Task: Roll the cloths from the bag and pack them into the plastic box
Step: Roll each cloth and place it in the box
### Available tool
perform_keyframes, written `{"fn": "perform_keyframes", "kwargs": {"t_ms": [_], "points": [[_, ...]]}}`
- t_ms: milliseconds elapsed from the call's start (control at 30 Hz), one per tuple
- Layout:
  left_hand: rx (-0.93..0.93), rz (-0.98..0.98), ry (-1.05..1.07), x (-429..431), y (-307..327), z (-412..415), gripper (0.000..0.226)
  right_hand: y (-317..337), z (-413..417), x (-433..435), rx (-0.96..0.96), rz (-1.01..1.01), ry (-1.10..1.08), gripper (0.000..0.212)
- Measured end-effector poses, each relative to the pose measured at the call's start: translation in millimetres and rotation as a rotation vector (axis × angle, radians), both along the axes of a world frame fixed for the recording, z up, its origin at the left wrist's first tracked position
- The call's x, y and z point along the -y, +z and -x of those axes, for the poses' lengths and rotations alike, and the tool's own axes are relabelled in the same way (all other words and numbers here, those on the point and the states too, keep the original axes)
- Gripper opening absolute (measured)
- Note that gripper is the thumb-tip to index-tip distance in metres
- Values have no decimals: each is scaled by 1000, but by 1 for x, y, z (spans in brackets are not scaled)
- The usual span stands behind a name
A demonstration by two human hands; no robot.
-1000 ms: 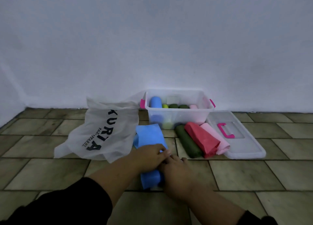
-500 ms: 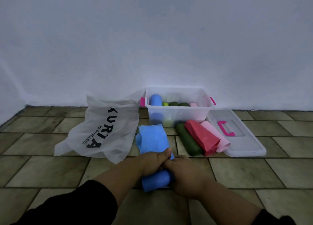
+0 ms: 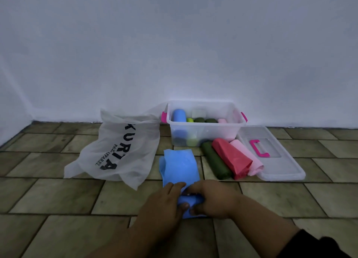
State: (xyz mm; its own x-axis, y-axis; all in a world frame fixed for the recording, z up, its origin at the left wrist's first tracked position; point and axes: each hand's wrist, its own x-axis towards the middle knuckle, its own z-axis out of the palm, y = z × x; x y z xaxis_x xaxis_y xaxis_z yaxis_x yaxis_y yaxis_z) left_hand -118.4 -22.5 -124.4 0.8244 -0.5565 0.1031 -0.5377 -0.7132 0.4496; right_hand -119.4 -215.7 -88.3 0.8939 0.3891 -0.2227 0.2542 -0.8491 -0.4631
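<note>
— Blue cloth [image 3: 179, 168], where?
— On the tiled floor [image 3: 58, 199], near end rolled up under both hands, far end flat toward the plastic box [image 3: 213, 133].
— Fingers?
— Left fingers [image 3: 174, 186] laid over the roll, thumb pressed at its front; right fingers [image 3: 193, 189] curled round it too. Side by side and touching: left hand [image 3: 164, 201], right hand [image 3: 211, 196].
— Around?
— White bag [image 3: 120, 151] just left of the cloth. Dark green roll [image 3: 215, 160], red roll [image 3: 232, 158], pink roll [image 3: 249, 158] side by side to the right, before the box; pink one against the clear lid [image 3: 280, 166].
— In the way?
— Only the cloth's own flat part between hands and box.
</note>
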Motion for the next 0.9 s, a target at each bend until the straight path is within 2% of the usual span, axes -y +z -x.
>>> {"fn": "perform_keyframes", "kwargs": {"t_ms": [100,167,300,433,500,633,767,833,900], "points": [[26,6,72,-2,-1,-1,27,-8,8,4,90,-69,-97,34],[74,-65,97,-1,2,-4,19,-13,12,3,185,-68,-114,25],[215,-197,150,0,1,-10,36,-16,9,-1,201,-115,-138,24],[133,-221,-29,-5,-4,-7,51,-19,5,-4,263,-33,-142,32],[88,-258,-44,-8,-5,-10,51,-20,5,-5,324,-12,-147,34],[-80,-263,6,-6,6,-22,44,-20,12,-3,296,-129,-110,44],[33,-332,-11,-4,11,-26,51,-15,7,-1,234,-134,-123,42],[81,-303,-46,-2,10,-20,56,-12,3,2,175,-145,-143,41],[66,-263,-57,-2,8,-16,50,-11,2,4,157,-122,-153,41]]}}
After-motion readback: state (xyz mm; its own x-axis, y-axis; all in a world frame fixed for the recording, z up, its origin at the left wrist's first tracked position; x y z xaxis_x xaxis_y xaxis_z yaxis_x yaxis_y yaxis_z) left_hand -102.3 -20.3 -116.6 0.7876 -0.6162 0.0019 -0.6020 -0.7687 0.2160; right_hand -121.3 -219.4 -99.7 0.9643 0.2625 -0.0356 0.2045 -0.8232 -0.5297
